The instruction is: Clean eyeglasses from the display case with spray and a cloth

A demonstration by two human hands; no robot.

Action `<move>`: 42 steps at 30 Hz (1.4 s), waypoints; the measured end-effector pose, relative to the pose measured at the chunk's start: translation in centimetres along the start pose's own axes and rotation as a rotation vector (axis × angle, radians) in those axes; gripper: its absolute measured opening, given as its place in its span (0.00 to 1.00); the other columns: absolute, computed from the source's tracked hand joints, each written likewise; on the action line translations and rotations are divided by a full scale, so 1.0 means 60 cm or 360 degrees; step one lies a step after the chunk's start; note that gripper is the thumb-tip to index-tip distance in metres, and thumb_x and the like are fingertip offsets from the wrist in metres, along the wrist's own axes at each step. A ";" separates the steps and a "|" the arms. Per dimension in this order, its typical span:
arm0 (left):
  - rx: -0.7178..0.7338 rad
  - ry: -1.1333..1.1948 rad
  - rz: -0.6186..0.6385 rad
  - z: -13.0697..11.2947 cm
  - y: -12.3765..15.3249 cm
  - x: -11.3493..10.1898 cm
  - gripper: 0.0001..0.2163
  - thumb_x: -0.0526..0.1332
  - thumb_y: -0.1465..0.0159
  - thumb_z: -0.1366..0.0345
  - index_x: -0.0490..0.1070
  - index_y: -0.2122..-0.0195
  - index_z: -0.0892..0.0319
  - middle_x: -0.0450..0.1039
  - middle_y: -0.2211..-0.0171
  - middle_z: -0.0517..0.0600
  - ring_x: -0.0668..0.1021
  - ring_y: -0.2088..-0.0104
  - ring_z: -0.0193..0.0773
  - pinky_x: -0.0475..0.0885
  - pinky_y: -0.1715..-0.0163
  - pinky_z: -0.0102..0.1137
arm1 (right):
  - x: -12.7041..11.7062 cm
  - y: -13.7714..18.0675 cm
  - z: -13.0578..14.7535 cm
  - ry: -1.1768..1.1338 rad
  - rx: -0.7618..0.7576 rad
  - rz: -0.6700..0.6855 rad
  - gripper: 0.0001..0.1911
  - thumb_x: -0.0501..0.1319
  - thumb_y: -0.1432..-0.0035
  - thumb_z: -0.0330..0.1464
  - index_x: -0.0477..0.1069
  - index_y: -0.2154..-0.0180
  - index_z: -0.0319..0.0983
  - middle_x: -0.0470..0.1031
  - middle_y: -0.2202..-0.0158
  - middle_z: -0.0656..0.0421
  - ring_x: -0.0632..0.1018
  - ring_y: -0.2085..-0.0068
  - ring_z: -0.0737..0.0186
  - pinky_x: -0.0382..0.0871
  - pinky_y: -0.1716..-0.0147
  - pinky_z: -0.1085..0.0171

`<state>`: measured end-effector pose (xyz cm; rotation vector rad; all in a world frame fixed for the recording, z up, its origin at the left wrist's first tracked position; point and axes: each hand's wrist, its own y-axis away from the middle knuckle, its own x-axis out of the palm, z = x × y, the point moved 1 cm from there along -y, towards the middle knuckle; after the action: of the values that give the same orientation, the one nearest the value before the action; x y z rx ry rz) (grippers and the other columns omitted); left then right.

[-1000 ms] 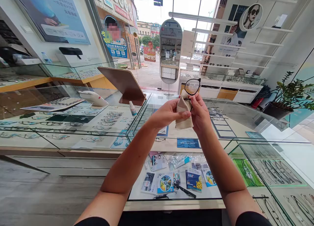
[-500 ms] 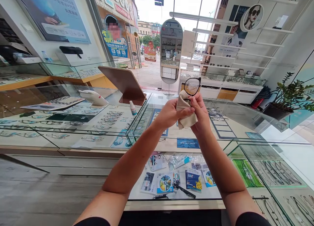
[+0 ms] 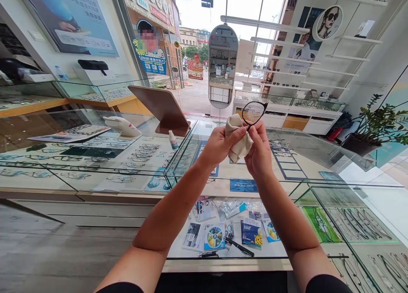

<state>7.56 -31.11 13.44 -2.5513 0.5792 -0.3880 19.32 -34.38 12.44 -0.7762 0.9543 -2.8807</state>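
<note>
Holding beige cloth (image 3: 241, 150), fingers (image 3: 256, 140) pinch dark-rimmed glasses (image 3: 253, 114).

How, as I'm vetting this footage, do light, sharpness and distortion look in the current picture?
Head view: sky nearly blown out white; head view: eyeglasses and cleaning cloth fairly crisp, the cloth's zigzag edge readable; head view: wide-angle stretch seems to slant the wall poster; head view: a mosaic covers part of the doorway poster.

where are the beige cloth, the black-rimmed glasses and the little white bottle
Beige cloth (image 3: 242, 149): head view, on its lower hanging part.
Black-rimmed glasses (image 3: 254, 113): head view, on the exposed lens.
Little white bottle (image 3: 173, 140): head view, on the middle of its body.
</note>
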 end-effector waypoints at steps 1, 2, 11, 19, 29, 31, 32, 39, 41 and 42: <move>-0.0001 0.0006 -0.0008 0.001 -0.001 0.000 0.26 0.81 0.42 0.39 0.85 0.62 0.59 0.79 0.70 0.48 0.75 0.70 0.33 0.70 0.71 0.27 | 0.000 -0.001 0.000 -0.0015 0.0005 -0.0007 0.22 0.76 0.39 0.51 0.68 0.64 0.48 0.82 0.57 0.64 0.81 0.56 0.59 0.80 0.53 0.60; -0.0004 0.0013 -0.0005 0.002 -0.003 -0.001 0.26 0.81 0.43 0.39 0.85 0.63 0.59 0.78 0.71 0.48 0.75 0.71 0.32 0.69 0.71 0.27 | -0.001 -0.002 -0.001 -0.0033 0.0006 -0.0014 0.21 0.76 0.39 0.50 0.68 0.65 0.48 0.82 0.57 0.64 0.81 0.56 0.59 0.80 0.53 0.60; -0.0070 -0.0065 0.0267 0.025 -0.010 -0.017 0.27 0.80 0.40 0.39 0.81 0.63 0.60 0.77 0.68 0.49 0.77 0.66 0.37 0.74 0.64 0.32 | -0.021 -0.017 -0.004 -0.0046 -0.0036 -0.0163 0.18 0.78 0.43 0.46 0.72 0.66 0.48 0.84 0.53 0.62 0.81 0.54 0.59 0.80 0.52 0.62; -0.0070 0.0033 0.0416 0.032 -0.005 -0.015 0.28 0.88 0.47 0.52 0.80 0.52 0.60 0.82 0.58 0.52 0.79 0.59 0.38 0.77 0.58 0.32 | -0.021 -0.019 -0.005 -0.0095 -0.0075 -0.0180 0.18 0.78 0.41 0.46 0.72 0.66 0.47 0.84 0.58 0.64 0.80 0.60 0.62 0.78 0.57 0.65; 0.0162 -0.0103 0.0073 0.033 0.008 0.018 0.24 0.82 0.39 0.46 0.85 0.53 0.60 0.84 0.59 0.52 0.81 0.60 0.38 0.76 0.60 0.30 | -0.012 -0.011 -0.008 -0.0186 -0.0055 -0.0197 0.18 0.77 0.40 0.44 0.69 0.66 0.46 0.81 0.62 0.66 0.78 0.62 0.65 0.75 0.59 0.67; 0.0173 -0.0105 0.0015 0.028 0.012 0.023 0.24 0.81 0.38 0.44 0.85 0.56 0.60 0.84 0.61 0.51 0.80 0.63 0.37 0.75 0.63 0.29 | -0.009 -0.009 -0.008 -0.0210 -0.0056 -0.0191 0.18 0.76 0.40 0.43 0.68 0.67 0.46 0.82 0.62 0.66 0.79 0.61 0.65 0.76 0.58 0.67; 0.0182 -0.0107 -0.0017 0.026 0.013 0.026 0.23 0.80 0.38 0.43 0.85 0.57 0.60 0.84 0.62 0.51 0.79 0.64 0.36 0.75 0.63 0.28 | -0.008 -0.008 -0.009 -0.0210 -0.0052 -0.0194 0.19 0.76 0.40 0.43 0.68 0.66 0.46 0.82 0.61 0.66 0.79 0.61 0.65 0.76 0.57 0.67; 0.0154 -0.0052 -0.0102 0.025 0.002 0.020 0.27 0.77 0.37 0.37 0.85 0.63 0.61 0.79 0.71 0.49 0.80 0.65 0.38 0.74 0.65 0.28 | -0.015 -0.009 -0.013 -0.0146 -0.0078 -0.0121 0.17 0.76 0.38 0.44 0.70 0.65 0.47 0.84 0.58 0.65 0.82 0.57 0.64 0.79 0.51 0.63; 0.0077 -0.0003 0.0016 0.028 -0.004 0.009 0.28 0.78 0.39 0.36 0.83 0.66 0.61 0.77 0.73 0.48 0.78 0.67 0.36 0.73 0.67 0.28 | -0.017 -0.010 -0.014 -0.0127 -0.0096 -0.0137 0.18 0.77 0.39 0.44 0.70 0.65 0.46 0.84 0.56 0.64 0.82 0.57 0.65 0.78 0.53 0.65; 0.0037 0.0019 0.0089 0.029 -0.007 0.002 0.29 0.78 0.40 0.35 0.83 0.66 0.61 0.77 0.73 0.48 0.77 0.68 0.35 0.73 0.68 0.28 | -0.017 -0.010 -0.015 -0.0108 -0.0109 -0.0152 0.18 0.77 0.39 0.45 0.70 0.65 0.46 0.84 0.55 0.64 0.81 0.57 0.65 0.78 0.55 0.66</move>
<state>8.44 -30.17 12.23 -2.5065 0.6451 -0.3880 19.90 -33.24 11.70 -0.9431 1.0412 -2.8933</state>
